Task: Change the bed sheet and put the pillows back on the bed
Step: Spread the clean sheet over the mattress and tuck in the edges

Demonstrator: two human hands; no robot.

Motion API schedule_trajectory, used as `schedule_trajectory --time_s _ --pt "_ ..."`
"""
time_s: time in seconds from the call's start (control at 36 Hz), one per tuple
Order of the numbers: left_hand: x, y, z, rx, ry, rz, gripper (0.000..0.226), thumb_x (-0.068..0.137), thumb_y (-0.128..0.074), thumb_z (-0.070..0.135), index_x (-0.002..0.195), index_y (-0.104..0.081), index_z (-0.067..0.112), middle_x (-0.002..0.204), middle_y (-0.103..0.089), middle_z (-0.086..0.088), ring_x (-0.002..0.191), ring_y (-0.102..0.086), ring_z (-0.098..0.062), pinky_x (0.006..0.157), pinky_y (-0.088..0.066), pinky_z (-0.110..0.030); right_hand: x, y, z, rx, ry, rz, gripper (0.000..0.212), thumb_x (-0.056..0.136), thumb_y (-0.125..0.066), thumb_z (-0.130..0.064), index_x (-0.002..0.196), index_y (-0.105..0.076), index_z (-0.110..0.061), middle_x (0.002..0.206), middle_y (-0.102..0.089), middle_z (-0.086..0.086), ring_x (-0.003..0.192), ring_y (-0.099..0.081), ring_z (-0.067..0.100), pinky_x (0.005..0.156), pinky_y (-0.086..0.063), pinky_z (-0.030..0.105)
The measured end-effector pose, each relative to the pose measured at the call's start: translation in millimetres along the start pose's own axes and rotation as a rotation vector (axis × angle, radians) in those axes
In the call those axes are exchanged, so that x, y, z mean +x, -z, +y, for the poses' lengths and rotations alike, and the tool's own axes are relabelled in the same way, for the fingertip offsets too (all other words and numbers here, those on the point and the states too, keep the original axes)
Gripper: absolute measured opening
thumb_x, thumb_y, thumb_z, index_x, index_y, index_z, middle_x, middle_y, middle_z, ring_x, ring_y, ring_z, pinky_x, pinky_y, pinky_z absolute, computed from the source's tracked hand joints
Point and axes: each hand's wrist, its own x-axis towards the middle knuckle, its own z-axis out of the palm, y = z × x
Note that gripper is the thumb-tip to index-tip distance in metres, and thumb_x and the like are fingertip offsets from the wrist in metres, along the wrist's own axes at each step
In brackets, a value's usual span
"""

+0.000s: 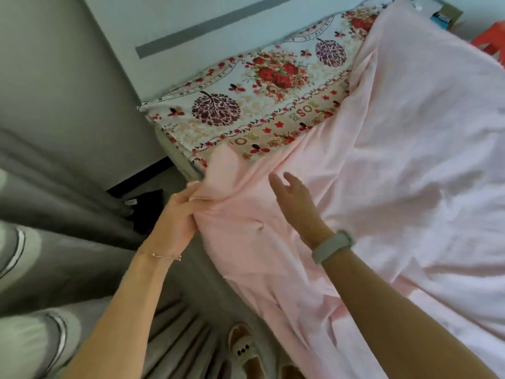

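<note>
Bed [175, 149] beside grey curtain [68, 203]; floral sheet [246, 105] bare near headboard. Pink sheet [396, 160] covers rest, rumpled. Left hand [181, 212] grips its bunched corner; right hand [296, 198] spread, fingers relaxed, above fabric. Risk: one-sided pull drags far edge off, creases set.

Pale pink sheet [396, 160]; white mattress cover [246, 105] with red flowers; grey curtain [54, 187].
</note>
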Motion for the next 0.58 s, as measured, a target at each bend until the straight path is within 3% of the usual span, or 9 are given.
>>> schedule_trajectory --time_s 0.03,0.08,0.17,0.19,0.25,0.33,0.42,0.5,0.58 --pt "-4.8 2.6 5.4 0.039 0.023 -0.101 0.051 0.042 -0.089 0.036 0.088 -0.076 0.016 0.103 -0.070 0.005 0.101 -0.063 -0.011 0.087 -0.049 -0.023 11.1 -11.6 -12.6 0.108 -0.110 -0.109 0.070 0.088 -0.048 -0.056 0.142 -0.032 -0.013 0.129 -0.053 0.004 0.115 -0.054 0.025 0.099 -0.044 0.040" --pt "-12.2 9.7 9.1 0.123 0.078 -0.250 0.042 0.039 -0.088 0.037 0.075 -0.078 0.020 0.094 -0.071 0.009 0.095 -0.064 -0.006 0.083 -0.049 -0.018 26.1 -33.3 -29.6 0.334 -0.285 -0.247 0.061 0.085 -0.057 -0.053 0.130 -0.044 -0.014 0.119 -0.059 0.009 0.109 -0.058 0.032 0.092 -0.050 0.048" --pt "-20.5 30.3 10.0 0.226 0.208 -0.306 0.031 0.054 -0.076 0.026 0.082 -0.077 0.013 0.094 -0.070 -0.001 0.094 -0.063 -0.014 0.086 -0.049 -0.025 38.9 -64.8 -35.3 0.244 -0.235 -0.122 0.035 0.094 -0.051 -0.021 0.121 -0.052 0.001 0.100 -0.058 0.015 0.103 -0.059 0.036 0.089 -0.049 0.041" --pt "-22.1 37.6 10.4 0.223 0.243 -0.272 0.033 0.058 -0.073 0.028 0.086 -0.076 0.011 0.097 -0.071 -0.005 0.094 -0.064 -0.017 0.086 -0.051 -0.027 39.2 -73.4 -32.9 0.173 -0.188 -0.081 0.033 0.095 -0.047 -0.016 0.120 -0.052 0.005 0.101 -0.058 0.019 0.099 -0.059 0.036 0.086 -0.048 0.039" --pt "-20.0 53.1 8.6 0.248 0.278 -0.049 0.032 0.076 -0.067 0.027 0.098 -0.072 0.004 0.104 -0.069 -0.014 0.098 -0.064 -0.023 0.089 -0.051 -0.035 35.3 -85.2 -25.5 0.059 -0.087 -0.124 0.032 0.096 -0.043 -0.013 0.122 -0.051 0.003 0.114 -0.059 0.021 0.106 -0.057 0.035 0.089 -0.047 0.037" --pt "-3.9 71.0 2.9 0.482 0.260 0.369 0.023 0.096 -0.049 0.017 0.112 -0.062 0.007 0.117 -0.062 -0.011 0.109 -0.057 -0.022 0.087 -0.048 -0.029 32.1 -93.6 -7.5 -0.237 0.000 -0.469 0.035 0.097 -0.042 -0.016 0.129 -0.047 -0.003 0.130 -0.053 0.014 0.120 -0.050 0.031 0.104 -0.039 0.042" --pt "22.1 76.0 1.0 0.489 0.299 0.407 0.021 0.096 -0.050 0.026 0.115 -0.057 0.020 0.117 -0.059 0.000 0.105 -0.056 -0.015 0.089 -0.044 -0.031 44.0 -83.8 5.0 -0.433 -0.070 -0.715 0.037 0.099 -0.043 -0.025 0.132 -0.050 -0.011 0.136 -0.048 0.003 0.126 -0.044 0.022 0.107 -0.031 0.034" --pt "59.8 71.3 -2.1 0.468 0.355 0.370 0.029 0.095 -0.052 0.024 0.124 -0.051 0.020 0.117 -0.057 0.000 0.106 -0.057 -0.017 0.084 -0.046 -0.029 72.9 -66.9 10.0 -0.419 -0.081 -0.593 0.034 0.099 -0.042 -0.021 0.122 -0.058 -0.001 0.127 -0.058 0.013 0.115 -0.053 0.026 0.106 -0.037 0.036" --pt "109.7 64.6 -12.6 0.545 0.380 0.334 0.035 0.096 -0.050 0.023 0.131 -0.048 0.016 0.119 -0.055 -0.002 0.105 -0.054 -0.017 0.090 -0.045 -0.032 115.0 -48.4 12.4 -0.354 -0.118 -0.369 0.035 0.095 -0.042 -0.012 0.110 -0.053 0.019 0.110 -0.059 0.034 0.080 -0.054 0.030 0.088 -0.045 0.044"
